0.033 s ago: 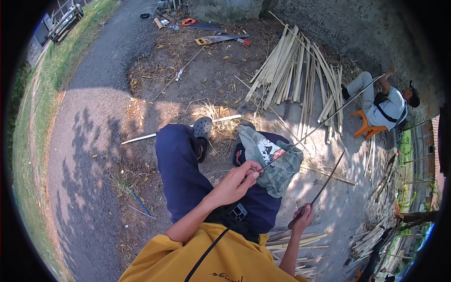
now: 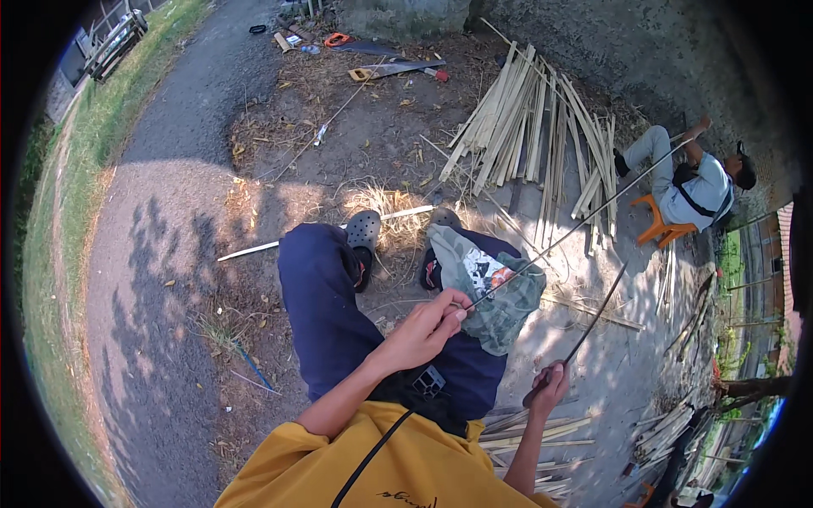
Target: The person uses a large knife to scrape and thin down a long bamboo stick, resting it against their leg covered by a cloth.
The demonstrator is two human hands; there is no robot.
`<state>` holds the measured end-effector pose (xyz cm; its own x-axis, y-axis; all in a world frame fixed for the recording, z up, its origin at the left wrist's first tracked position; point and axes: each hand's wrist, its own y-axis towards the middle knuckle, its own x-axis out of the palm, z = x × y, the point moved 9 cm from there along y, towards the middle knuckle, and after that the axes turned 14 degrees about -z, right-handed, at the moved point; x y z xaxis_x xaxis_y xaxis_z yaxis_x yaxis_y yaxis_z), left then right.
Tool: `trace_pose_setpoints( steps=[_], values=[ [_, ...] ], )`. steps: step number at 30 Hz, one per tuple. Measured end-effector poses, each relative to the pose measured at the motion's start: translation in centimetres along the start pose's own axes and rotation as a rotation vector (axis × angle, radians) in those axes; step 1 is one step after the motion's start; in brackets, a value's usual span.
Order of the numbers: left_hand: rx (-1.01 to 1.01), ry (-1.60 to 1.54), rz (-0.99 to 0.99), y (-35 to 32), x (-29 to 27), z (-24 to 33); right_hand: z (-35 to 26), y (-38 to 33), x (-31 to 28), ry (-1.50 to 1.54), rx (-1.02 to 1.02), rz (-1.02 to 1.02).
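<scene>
My left hand [image 2: 426, 328] is closed in a pinch on the near end of a long thin strip [image 2: 566, 234], which looks like split bamboo. From my fingers the strip runs up and to the right over my knee. Its far end lines up with a seated co-worker's hands [image 2: 699, 129]; whether they touch it I cannot tell. My right hand [image 2: 550, 387], lower right, is wrapped round the handle of a long, narrow-bladed knife [image 2: 600, 311]. The blade points up and right, apart from the strip. A camouflage cloth [image 2: 511, 309] lies over my right thigh, under the strip.
A big heap of pale strips [image 2: 508, 118] lies ahead, and more strips [image 2: 542, 436] lie by my right side. Handsaws [image 2: 398, 68] rest on the ground at the far side. The co-worker sits on an orange stool [image 2: 660, 227]. A single pale strip [image 2: 254, 249] passes near my feet.
My right hand and the knife have shifted slightly to the right and up. My left hand stays in place on the strip.
</scene>
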<state>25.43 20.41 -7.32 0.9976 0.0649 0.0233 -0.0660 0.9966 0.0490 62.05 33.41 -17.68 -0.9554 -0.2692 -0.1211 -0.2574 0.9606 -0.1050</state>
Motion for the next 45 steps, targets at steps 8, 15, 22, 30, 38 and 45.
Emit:
trace_pose_setpoints(
  steps=[8,15,22,30,38,45],
  values=[
    [-0.137,-0.085,-0.001,0.8,0.5,-2.2,-11.2,3.7,8.3,-0.019,-0.264,-0.339],
    [-0.199,-0.057,-0.039,1.9,1.2,-1.8,-13.9,4.3,12.9,-0.48,-0.286,-0.467],
    [-0.296,0.034,-0.077,1.8,1.1,-0.8,-15.3,3.9,17.5,-0.849,-0.506,-0.518],
    [-0.375,0.122,-0.126,1.3,2.3,-2.4,-15.8,3.3,18.1,-0.85,-0.588,-0.57],
    [-0.267,0.298,0.001,1.4,2.2,-0.2,-15.1,3.2,18.9,-0.923,-0.498,-0.576],
    [-0.393,0.271,0.06,1.4,0.7,-1.6,-12.7,5.7,19.9,-0.905,-0.448,-0.64]
  ],
)
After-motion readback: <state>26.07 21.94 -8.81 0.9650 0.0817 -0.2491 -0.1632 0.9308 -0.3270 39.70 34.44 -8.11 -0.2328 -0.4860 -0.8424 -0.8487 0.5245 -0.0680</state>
